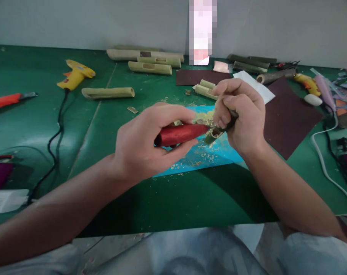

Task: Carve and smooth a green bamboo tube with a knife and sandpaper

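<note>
My left hand [146, 143] is closed around a red-handled carving tool [180, 134], whose tip points right into a short green bamboo piece [215, 134]. My right hand [239, 112] is wrapped round that bamboo piece, holding it over a blue sheet [203, 156] strewn with pale shavings. The tool's blade is hidden where it meets the bamboo. Both hands hover just above the green table [167, 198].
Several cut bamboo tubes [150, 67] lie at the back, one more [107, 93] to the left. A yellow glue gun [76, 74] with black cord and an orange-handled knife [7, 100] sit left. Dark sandpaper sheets [290, 118], another glue gun [306, 83] and cables lie right.
</note>
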Motion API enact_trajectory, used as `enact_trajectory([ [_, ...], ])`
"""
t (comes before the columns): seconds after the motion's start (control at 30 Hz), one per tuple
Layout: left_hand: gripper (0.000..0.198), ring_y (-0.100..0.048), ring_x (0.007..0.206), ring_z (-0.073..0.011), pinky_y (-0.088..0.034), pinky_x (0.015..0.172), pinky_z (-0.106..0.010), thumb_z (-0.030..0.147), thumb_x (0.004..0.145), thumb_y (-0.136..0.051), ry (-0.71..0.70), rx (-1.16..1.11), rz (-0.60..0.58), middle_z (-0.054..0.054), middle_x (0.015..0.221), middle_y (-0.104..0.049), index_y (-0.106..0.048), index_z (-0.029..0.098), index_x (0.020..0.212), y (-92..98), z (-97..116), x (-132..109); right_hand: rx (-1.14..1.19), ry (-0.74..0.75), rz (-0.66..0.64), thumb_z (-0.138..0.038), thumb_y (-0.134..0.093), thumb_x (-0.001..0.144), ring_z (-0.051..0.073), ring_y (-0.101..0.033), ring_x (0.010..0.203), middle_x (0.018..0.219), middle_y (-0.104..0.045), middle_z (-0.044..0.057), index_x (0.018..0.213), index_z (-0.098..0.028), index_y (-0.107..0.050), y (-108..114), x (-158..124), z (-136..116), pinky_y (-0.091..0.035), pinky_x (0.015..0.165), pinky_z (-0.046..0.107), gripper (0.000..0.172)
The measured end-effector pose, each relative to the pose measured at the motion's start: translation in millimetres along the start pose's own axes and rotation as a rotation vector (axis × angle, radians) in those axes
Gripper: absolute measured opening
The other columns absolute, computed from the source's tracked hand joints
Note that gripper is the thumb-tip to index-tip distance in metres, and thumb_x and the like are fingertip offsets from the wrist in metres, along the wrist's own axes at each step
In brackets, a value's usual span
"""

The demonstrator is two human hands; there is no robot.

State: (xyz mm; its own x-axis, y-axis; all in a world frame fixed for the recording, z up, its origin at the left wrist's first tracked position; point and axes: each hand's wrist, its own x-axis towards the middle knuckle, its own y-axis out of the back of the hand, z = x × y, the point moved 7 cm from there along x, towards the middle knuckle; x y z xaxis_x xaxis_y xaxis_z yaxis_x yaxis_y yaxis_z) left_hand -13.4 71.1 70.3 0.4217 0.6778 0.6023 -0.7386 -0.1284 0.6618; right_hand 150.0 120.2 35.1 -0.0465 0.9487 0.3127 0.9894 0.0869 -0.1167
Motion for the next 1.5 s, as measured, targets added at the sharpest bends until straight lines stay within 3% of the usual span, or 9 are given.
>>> enact_trajectory([
  [0.1,0.034,-0.066,0.091,-0.0215,-0.056,0.078,-0.038,0.032,0.081,-0.075,-0.045,-0.034,0.044,0.0,0.101,-0.072,-0.064,0.034,0.113,-4.6,2,-3,-0.039,-0.03,-0.007,-0.024,-0.051,0.088,0.017,-0.036,0.047,0.053,-0.037,-0.004,0.086,-0.03,-0.063,-1,0,4,-0.037,0.049,0.032,0.013],
  [0.2,0.032,-0.064,0.09,-0.0213,-0.056,0.078,-0.039,0.034,0.081,-0.077,-0.072,-0.027,0.066,-0.001,0.099,-0.069,-0.066,0.035,0.111,-8.0,-4,-4,0.011,-0.018,-0.015,-0.02,-0.05,0.088,0.017,-0.035,0.047,0.054,-0.038,-0.004,0.083,-0.029,-0.064,-2,1,5,-0.033,0.048,0.032,0.017],
  [0.43,0.032,-0.065,0.069,-0.0181,-0.054,0.064,-0.034,0.037,0.081,-0.076,-0.171,0.005,-0.058,0.003,0.086,-0.073,-0.065,0.036,0.111,-11.5,0,-8,0.031,0.016,-0.064,-0.013,-0.049,0.087,0.013,-0.034,0.044,0.049,-0.042,-0.006,0.079,-0.024,-0.064,-14,-1,4,-0.031,0.045,0.029,0.019],
  [0.67,0.018,-0.072,0.083,-0.0199,-0.058,0.077,-0.034,0.039,0.085,-0.067,-0.062,0.001,-0.117,0.002,0.095,-0.076,-0.066,0.033,0.102,-21.2,-1,-8,0.071,-0.021,-0.06,-0.009,-0.047,0.082,0.011,-0.032,0.042,0.047,-0.041,-0.006,0.074,-0.022,-0.064,-19,0,3,-0.028,0.041,0.026,0.023],
  [0.8,0.014,-0.072,0.086,-0.0206,-0.057,0.081,-0.036,0.04,0.085,-0.065,0.072,-0.06,-0.16,0.002,0.093,-0.076,-0.068,0.032,0.096,-27.0,-7,-4,0.043,-0.046,-0.085,-0.009,-0.048,0.08,0.011,-0.032,0.042,0.048,-0.041,-0.007,0.073,-0.022,-0.064,-22,-1,3,-0.026,0.041,0.027,0.022],
  [0.9,0.014,-0.072,0.086,-0.0216,-0.056,0.08,-0.038,0.042,0.084,-0.065,0.159,-0.095,-0.129,0.001,0.093,-0.076,-0.069,0.031,0.091,-26.6,-15,-2,0.065,-0.024,-0.091,-0.009,-0.047,0.08,0.011,-0.03,0.041,0.047,-0.039,-0.007,0.074,-0.022,-0.064,-23,-1,2,-0.025,0.04,0.027,0.023],
  [1.13,0.023,-0.07,0.081,-0.0194,-0.055,0.07,-0.036,0.044,0.083,-0.068,0.32,-0.192,0.068,0.0,0.09,-0.075,-0.068,0.021,0.091,-24.0,-48,-8,0.012,-0.043,-0.066,-0.011,-0.047,0.084,0.012,-0.031,0.041,0.047,-0.038,-0.006,0.073,-0.024,-0.061,-22,-2,5,-0.027,0.041,0.029,0.022],
  [1.33,0.027,-0.06,0.048,-0.015,-0.044,0.042,-0.029,0.051,0.087,-0.063,0.552,-0.4,-0.074,0.0,0.058,-0.064,-0.065,0.025,0.091,-48.6,-76,-17,0.068,-0.027,-0.051,-0.011,-0.048,0.082,0.013,-0.034,0.04,0.045,-0.042,-0.006,0.073,-0.024,-0.062,-20,-4,3,-0.029,0.039,0.029,0.021],
  [1.5,0.022,-0.057,0.045,-0.0128,-0.045,0.042,-0.026,0.046,0.087,-0.067,0.61,-0.582,-0.112,0.001,0.057,-0.062,-0.066,0.024,0.084,-50.7,-81,-16,-0.009,-0.065,-0.047,-0.016,-0.05,0.082,0.012,-0.037,0.041,0.046,-0.042,-0.006,0.072,-0.025,-0.061,-16,-3,6,-0.033,0.042,0.028,0.018],
])
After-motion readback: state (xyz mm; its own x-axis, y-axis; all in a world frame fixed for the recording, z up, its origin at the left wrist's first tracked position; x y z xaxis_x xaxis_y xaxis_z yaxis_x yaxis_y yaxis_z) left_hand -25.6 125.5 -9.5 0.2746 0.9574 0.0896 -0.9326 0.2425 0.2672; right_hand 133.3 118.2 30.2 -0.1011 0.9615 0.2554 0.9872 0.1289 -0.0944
